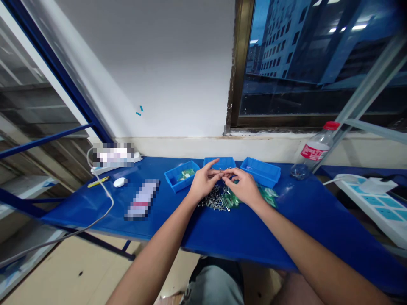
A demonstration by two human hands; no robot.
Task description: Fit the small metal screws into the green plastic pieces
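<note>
Pinching a metal pin [220, 173] lying sideways

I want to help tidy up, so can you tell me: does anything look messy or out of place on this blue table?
Yes. A loose heap of small metal pins lies right on the blue table, not inside the blue plastic bins. Some green boards lie loose beside the heap too, which looks untidy.

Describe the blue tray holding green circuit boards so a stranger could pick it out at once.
On the blue bench top under the window, three small blue plastic trays stand in a row. The leftmost tray sits skewed beside the left hand, with green circuit boards inside.
</note>
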